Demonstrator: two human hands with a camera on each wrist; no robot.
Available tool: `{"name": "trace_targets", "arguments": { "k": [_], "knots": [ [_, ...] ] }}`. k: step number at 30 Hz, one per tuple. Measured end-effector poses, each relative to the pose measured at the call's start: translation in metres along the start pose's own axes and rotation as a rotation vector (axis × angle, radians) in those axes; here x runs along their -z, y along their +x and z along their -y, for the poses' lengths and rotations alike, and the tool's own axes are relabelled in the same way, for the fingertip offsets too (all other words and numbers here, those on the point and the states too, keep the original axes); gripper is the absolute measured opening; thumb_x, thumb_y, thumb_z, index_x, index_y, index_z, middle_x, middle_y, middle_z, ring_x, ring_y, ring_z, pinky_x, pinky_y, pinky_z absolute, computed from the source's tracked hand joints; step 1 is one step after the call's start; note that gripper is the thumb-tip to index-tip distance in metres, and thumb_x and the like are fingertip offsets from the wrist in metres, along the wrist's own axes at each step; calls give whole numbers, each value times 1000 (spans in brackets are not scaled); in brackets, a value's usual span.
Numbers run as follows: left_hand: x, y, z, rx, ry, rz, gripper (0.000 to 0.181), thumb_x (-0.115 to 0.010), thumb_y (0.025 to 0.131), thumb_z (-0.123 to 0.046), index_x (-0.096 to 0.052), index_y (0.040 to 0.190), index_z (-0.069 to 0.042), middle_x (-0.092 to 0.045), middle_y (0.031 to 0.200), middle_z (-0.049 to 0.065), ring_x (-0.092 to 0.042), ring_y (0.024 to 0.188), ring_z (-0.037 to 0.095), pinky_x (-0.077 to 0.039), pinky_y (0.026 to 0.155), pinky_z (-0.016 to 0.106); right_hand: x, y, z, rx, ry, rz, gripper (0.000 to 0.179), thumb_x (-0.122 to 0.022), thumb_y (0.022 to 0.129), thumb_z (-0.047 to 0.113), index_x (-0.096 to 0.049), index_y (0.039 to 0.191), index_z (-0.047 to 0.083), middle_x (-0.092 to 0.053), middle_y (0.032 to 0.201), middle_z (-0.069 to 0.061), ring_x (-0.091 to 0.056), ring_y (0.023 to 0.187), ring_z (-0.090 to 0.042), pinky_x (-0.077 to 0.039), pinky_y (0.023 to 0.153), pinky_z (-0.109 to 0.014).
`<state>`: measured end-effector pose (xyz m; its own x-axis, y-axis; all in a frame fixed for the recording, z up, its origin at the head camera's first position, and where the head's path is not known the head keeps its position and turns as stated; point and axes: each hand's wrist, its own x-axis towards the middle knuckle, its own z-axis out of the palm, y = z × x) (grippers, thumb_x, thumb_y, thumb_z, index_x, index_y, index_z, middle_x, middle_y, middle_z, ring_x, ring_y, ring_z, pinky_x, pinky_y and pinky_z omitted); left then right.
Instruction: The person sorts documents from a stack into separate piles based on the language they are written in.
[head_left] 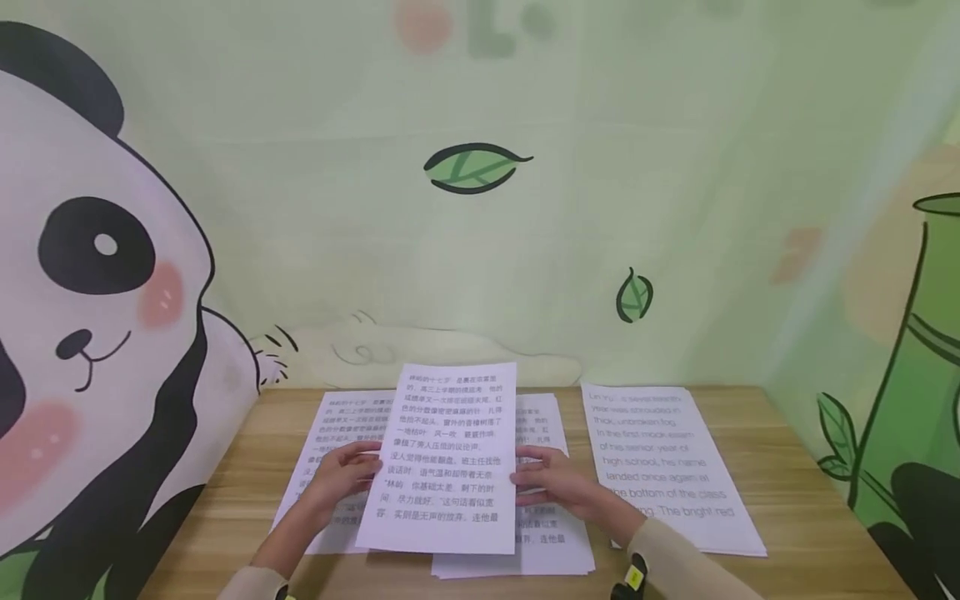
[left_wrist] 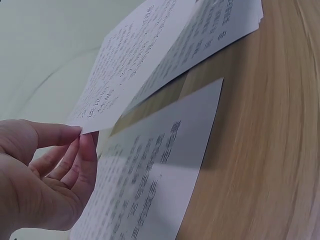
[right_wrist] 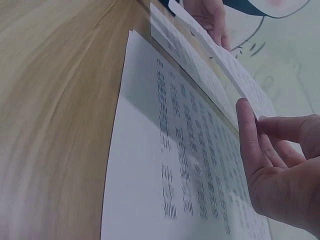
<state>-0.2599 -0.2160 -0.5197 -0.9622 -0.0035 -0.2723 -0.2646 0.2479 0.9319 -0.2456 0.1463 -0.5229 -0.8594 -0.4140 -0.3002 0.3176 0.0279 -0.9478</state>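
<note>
A white sheet of paper (head_left: 450, 458) printed with Chinese text is held up above the table by both hands. My left hand (head_left: 345, 482) pinches its left edge between thumb and fingers, as the left wrist view shows at the sheet's corner (left_wrist: 92, 122). On the opposite edge, my right hand (head_left: 558, 481) pinches it the same way. Beneath and to the right lies a stack of similar printed sheets (head_left: 555, 554). Another printed sheet (head_left: 337, 417) lies flat under the left hand, partly covered by the raised one.
A stack of sheets with large English print (head_left: 660, 475) lies at the right of the wooden table (head_left: 795, 500). Behind the table hangs a green backdrop (head_left: 337, 208) with a painted panda (head_left: 97, 292) and leaves.
</note>
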Motion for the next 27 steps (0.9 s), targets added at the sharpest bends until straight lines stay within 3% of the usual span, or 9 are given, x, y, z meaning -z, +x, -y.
{"name": "trace_targets", "arguments": {
  "k": [15,27],
  "knots": [
    [62,4,18,35,6,-60,49,-65,98,-11,-52,142,6,-70,116,13,-67,88,13,-57,78,26,-59,43,10,21,13,-52,50,-69,95,9,-54,142,-2,-71,120,-19,-74,103,-25,-62,88,-41],
    [104,10,41,110,51,-104,52,-62,100,-16,-48,146,4,-70,120,14,-65,88,12,-53,76,27,-106,74,8,-3,82,-64,54,-68,92,3,-52,144,-3,-74,110,-20,-75,91,-22,-63,86,-41]
  ]
}}
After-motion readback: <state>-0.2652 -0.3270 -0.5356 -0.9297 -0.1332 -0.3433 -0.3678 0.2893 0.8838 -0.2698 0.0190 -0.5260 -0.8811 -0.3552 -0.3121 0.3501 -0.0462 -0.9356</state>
